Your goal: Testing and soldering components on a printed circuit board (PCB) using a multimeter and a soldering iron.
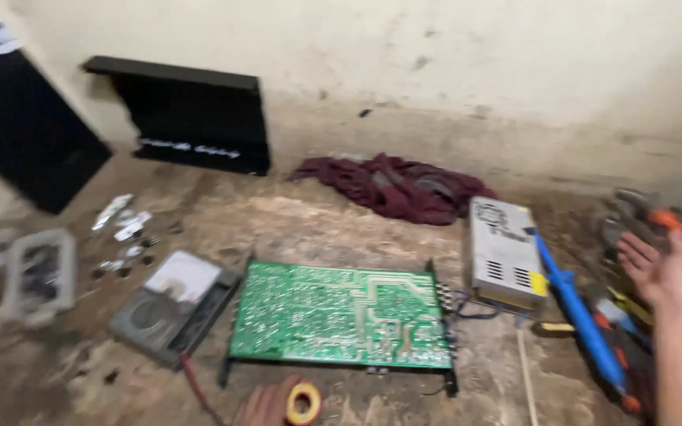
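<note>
Yellow tape roll [304, 403] at left hand [266, 404], below green circuit board [342, 315].

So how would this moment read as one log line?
left hand: on tape roll | right hand: open, above tools | circuit board: flat, centre

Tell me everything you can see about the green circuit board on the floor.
The circuit board is a wide green rectangle lying flat on the dusty floor, solder side up, covered in pale traces and tiny joints. It sits in a thin black frame with short posts at the corners. Dark connectors and thin wires gather at its right edge, toward the silver metal box. A grey meter lies just off its left edge. The left hand, beside a yellow tape roll, is just below the board; contact isn't clear.
</note>
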